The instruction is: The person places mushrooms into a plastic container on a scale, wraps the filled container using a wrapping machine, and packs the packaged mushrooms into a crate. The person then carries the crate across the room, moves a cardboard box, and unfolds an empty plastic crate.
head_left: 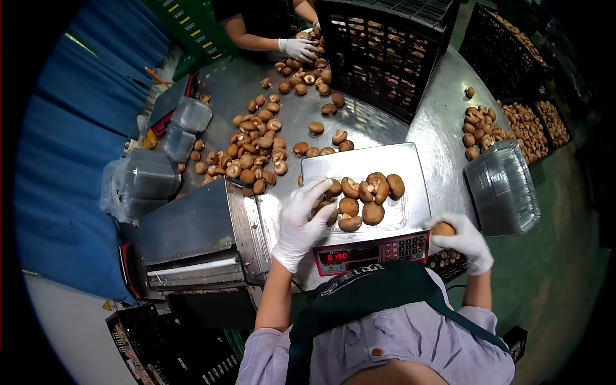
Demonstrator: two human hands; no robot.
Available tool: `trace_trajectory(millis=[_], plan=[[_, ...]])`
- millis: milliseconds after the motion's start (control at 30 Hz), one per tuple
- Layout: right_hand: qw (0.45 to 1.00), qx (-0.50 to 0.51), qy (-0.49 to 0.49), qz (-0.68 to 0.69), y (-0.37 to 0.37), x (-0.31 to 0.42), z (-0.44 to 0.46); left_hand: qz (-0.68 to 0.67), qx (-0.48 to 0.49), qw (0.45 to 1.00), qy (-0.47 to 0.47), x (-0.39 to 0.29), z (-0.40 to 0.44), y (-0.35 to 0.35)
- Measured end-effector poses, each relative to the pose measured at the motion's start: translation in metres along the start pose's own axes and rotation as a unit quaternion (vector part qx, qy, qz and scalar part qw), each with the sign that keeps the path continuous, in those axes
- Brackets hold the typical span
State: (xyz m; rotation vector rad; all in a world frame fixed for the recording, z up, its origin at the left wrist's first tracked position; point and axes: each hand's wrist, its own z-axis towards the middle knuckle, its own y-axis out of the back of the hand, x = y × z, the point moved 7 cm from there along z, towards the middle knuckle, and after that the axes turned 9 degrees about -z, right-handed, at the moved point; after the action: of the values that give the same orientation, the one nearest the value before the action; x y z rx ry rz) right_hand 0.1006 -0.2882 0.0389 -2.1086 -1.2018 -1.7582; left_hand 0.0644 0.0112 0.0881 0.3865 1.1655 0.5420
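A digital scale [403, 247] stands in front of me, its red display showing what looks like 0190. Several brown mushrooms [373, 213] sit in a clear tray [410, 224] on its metal plate. At the tray's left end, my left hand [299, 221], in a white glove, curls its fingers around mushrooms [332, 187], partly hiding them. My right hand [470, 242], also gloved, is off the scale's right side with a single mushroom [443, 229] pinched between thumb and fingers.
Loose mushrooms [247, 151] cover the steel table left of the scale. A black crate [378, 70] of mushrooms stands behind. Stacked clear trays are at right [504, 186] and left [151, 179]. Across the table, another person's gloved hand [297, 49] touches mushrooms. A metal machine [192, 221] is left.
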Motion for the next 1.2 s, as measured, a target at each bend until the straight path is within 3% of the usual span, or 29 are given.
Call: trace_trajectory(millis=[33, 100, 133, 200, 233, 300, 333, 367, 433, 533, 633, 700, 767, 800, 900, 967, 1100, 1200], plan=[[0.997, 0.014, -0.025, -0.074, 0.011, -0.013, -0.013, -0.001, 0.001, 1.000, 0.001, 0.003, -0.005, 0.004], [0.941, 0.046, -0.205, -0.265, 0.030, -0.045, -0.042, 0.020, 0.026, 0.999, -0.003, 0.007, -0.014, 0.002], [0.940, 0.042, -0.209, -0.264, 0.035, -0.064, -0.054, 0.014, 0.035, 0.999, 0.006, 0.013, -0.020, -0.002], [0.815, -0.019, -0.237, -0.528, 0.049, -0.106, -0.075, 0.035, 0.049, 0.998, 0.002, 0.015, -0.027, -0.012], [0.813, -0.026, -0.240, -0.530, 0.046, -0.111, -0.077, 0.039, 0.048, 0.998, -0.010, 0.017, -0.029, -0.018], [0.850, -0.140, -0.206, -0.465, 0.055, -0.105, -0.076, 0.010, 0.047, 0.999, -0.020, 0.019, -0.032, -0.029], [0.890, -0.102, -0.270, -0.354, 0.050, -0.074, -0.066, 0.034, 0.051, 0.998, -0.021, 0.016, -0.033, -0.034], [0.890, -0.107, -0.269, -0.353, 0.045, -0.068, -0.057, 0.059, 0.057, 0.996, -0.022, 0.012, -0.034, -0.039], [0.944, -0.138, -0.120, -0.275, 0.033, -0.047, -0.040, 0.131, 0.075, 0.988, -0.031, 0.007, -0.035, -0.051], [0.947, -0.154, -0.032, -0.280, 0.019, -0.003, -0.017, 0.123, 0.087, 0.985, -0.080, 0.002, -0.038, -0.053], [0.955, -0.147, 0.038, -0.254, 0.009, 0.023, 0.004, -0.113, -0.020, 0.991, 0.073, 0.011, -0.041, -0.018], [0.960, -0.156, 0.069, -0.222, 0.004, 0.028, 0.015, -0.126, -0.127, 0.979, 0.102, 0.029, -0.044, 0.008], [0.953, -0.154, 0.034, -0.259, 0.002, 0.030, 0.025, -0.159, -0.239, 0.929, 0.234, 0.058, -0.056, 0.028], [0.945, -0.179, 0.059, -0.268, 0.001, 0.024, 0.029, -0.166, -0.265, 0.916, 0.252, 0.084, -0.065, 0.032], [0.952, -0.173, 0.049, -0.248, -0.002, 0.027, 0.039, 0.033, -0.272, 0.904, 0.329, 0.157, -0.102, 0.030], [0.954, -0.167, 0.055, -0.242, -0.004, 0.024, 0.043, 0.147, -0.148, 0.905, 0.370, 0.188, -0.119, 0.008], [0.954, -0.178, 0.089, -0.225, -0.005, 0.015, 0.045, 0.125, -0.175, 0.910, 0.354, 0.185, -0.123, 0.003], [0.959, -0.188, 0.057, -0.202, 0.001, 0.009, 0.043, 0.139, -0.220, 0.903, 0.340, 0.165, -0.111, 0.014]])
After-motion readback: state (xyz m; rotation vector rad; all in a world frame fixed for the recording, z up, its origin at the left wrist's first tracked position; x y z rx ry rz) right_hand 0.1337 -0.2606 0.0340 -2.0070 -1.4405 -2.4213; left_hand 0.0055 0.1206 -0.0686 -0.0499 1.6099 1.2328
